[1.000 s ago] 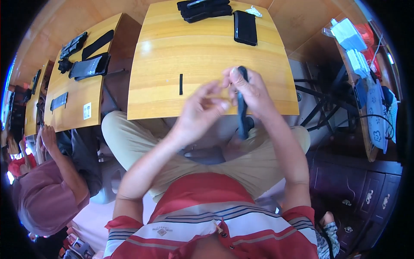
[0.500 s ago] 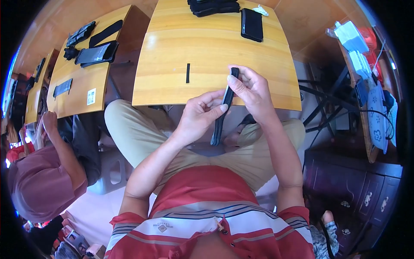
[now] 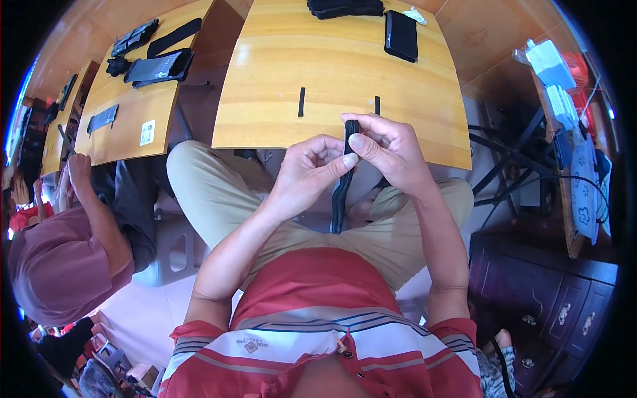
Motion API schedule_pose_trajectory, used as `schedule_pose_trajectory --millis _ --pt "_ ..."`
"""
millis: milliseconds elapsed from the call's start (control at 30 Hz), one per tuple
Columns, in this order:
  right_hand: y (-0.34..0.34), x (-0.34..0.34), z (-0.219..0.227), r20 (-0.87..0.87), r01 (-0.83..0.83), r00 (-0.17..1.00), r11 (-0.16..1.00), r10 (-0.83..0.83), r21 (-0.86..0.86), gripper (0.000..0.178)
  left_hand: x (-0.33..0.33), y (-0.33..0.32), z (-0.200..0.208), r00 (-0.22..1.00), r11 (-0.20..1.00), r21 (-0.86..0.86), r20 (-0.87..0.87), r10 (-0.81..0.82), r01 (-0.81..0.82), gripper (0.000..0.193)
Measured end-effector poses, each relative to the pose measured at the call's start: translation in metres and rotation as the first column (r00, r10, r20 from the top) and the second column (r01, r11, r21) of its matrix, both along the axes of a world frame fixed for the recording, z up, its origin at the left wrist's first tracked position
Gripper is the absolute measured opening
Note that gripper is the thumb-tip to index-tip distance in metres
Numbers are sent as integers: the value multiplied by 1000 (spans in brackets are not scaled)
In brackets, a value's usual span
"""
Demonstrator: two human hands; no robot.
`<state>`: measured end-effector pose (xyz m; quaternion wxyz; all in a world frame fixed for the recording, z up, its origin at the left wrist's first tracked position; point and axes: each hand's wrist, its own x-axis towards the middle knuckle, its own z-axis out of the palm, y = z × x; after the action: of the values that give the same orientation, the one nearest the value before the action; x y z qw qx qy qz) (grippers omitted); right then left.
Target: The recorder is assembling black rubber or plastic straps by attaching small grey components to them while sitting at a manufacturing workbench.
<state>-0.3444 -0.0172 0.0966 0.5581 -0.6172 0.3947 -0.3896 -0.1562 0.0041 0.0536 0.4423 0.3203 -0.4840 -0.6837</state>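
Between my two hands a long black fabric strip (image 3: 341, 196), folded lengthwise, hangs down over my lap. My left hand (image 3: 298, 174) is closed on it, thumb pressing against its middle. Higher up, my right hand (image 3: 393, 151) pinches the strip's top end between thumb and fingers. Both hands are just in front of the wooden table's near edge. Beyond them lie two short narrow black strips, one to the left (image 3: 302, 101) and one behind my right hand (image 3: 377, 105).
The wooden table (image 3: 265, 73) holds a dark stack (image 3: 345, 8) and a flat black pouch-like piece (image 3: 401, 36) at its far side. Leftward, another table (image 3: 129, 109) carries dark packets, with a seated person (image 3: 73, 255) beside it. A cabinet (image 3: 531, 298) stands at right.
My right hand has come down and nearer to me, and the long strip hangs more upright. The short strip at right now shows behind that hand. The whole view has shifted a little.
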Motion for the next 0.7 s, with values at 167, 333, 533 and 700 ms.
schedule_pose_trajectory --millis 167,333,533,700 --pt "3 -1 0 37 -23 999 999 22 25 38 -2 1 1 999 1000 -9 -17 29 -29 20" --pt "8 -4 -6 106 30 994 999 -31 18 38 5 -7 20 964 969 243 -240 112 -52 15" --pt "37 8 -2 44 -49 998 979 41 198 46 15 -21 30 881 931 265 -335 333 -251 22" --pt "42 11 -3 64 37 997 996 -43 85 32 13 -13 35 909 937 221 -262 323 -269 24"
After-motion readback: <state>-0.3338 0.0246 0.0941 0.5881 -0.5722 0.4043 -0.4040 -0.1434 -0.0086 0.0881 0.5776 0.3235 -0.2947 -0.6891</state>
